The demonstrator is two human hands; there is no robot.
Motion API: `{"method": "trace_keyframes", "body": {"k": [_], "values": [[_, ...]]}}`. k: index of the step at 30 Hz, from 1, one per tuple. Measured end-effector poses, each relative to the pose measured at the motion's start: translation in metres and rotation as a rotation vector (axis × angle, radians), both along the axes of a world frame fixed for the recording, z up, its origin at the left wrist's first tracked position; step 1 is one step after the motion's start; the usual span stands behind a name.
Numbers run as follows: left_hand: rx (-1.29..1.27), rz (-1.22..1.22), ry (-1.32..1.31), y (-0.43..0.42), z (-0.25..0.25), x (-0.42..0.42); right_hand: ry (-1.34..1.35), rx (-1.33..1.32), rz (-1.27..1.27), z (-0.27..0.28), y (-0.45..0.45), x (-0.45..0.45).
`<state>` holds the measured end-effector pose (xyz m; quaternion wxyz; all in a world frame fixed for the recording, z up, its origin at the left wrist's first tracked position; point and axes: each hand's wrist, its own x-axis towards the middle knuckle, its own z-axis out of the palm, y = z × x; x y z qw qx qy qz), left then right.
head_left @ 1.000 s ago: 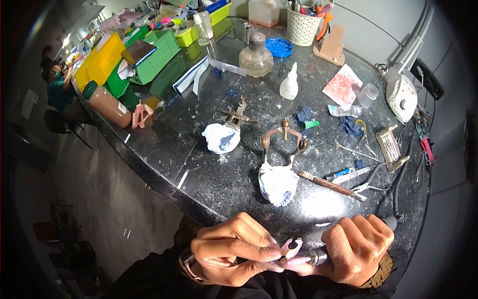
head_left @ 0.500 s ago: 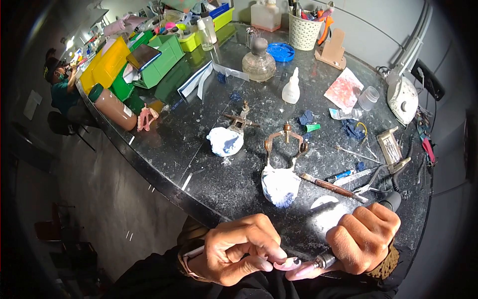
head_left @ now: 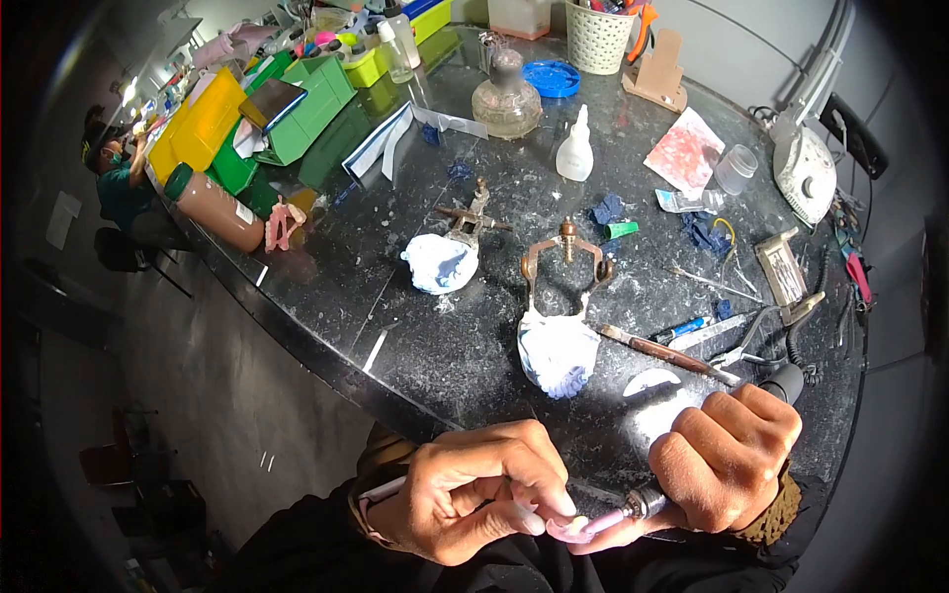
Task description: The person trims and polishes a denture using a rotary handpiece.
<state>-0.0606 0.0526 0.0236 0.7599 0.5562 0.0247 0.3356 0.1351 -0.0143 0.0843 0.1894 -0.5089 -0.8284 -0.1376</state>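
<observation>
My left hand (head_left: 484, 484) pinches a small, curved pink denture piece (head_left: 565, 534) between thumb and fingertips. My right hand (head_left: 732, 455) is closed around a rotary handpiece (head_left: 647, 501), whose dark rear end (head_left: 785, 382) shows behind the knuckles. A pink grinding tip (head_left: 605, 521) points left from its metal collar and appears to meet the denture piece. My right thumb lies along the underside near the tip. Beyond the hands, a white plaster cast (head_left: 559, 356) sits on a brass articulator frame (head_left: 568, 259). Another plaster cast (head_left: 440, 264) lies to its left.
A wooden-handled knife (head_left: 667, 354), a blue pen (head_left: 684, 329) and pliers (head_left: 741, 348) lie right of the cast. Farther back are a white squeeze bottle (head_left: 574, 148), a glass burner (head_left: 507, 99) and green bins (head_left: 311, 109). A person (head_left: 124, 188) sits at far left.
The pink tip and the denture piece have come together, and the piece is turned differently in my left fingers. The whole view has shifted slightly, with bench items sitting higher.
</observation>
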Motion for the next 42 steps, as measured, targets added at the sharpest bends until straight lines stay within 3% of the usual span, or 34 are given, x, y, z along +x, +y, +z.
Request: {"method": "trace_keyframes", "body": {"k": [7,10,13,34,42], "values": [[0.01,-0.004,0.019,0.001,0.0,-0.002,-0.085,0.079,0.091,-0.006,0.0,0.006],[0.027,-0.009,0.02,0.001,0.0,-0.001,0.0,0.104,0.098,-0.01,0.003,0.005],[0.038,-0.015,0.04,0.002,-0.001,-0.003,0.025,-0.008,0.079,-0.001,0.003,0.001],[0.069,-0.01,0.065,0.004,0.0,-0.004,-0.09,0.025,0.21,-0.008,-0.001,0.005],[0.117,0.074,0.034,0.005,0.001,-0.005,0.251,-0.035,0.197,-0.003,-0.002,-0.004]]}}
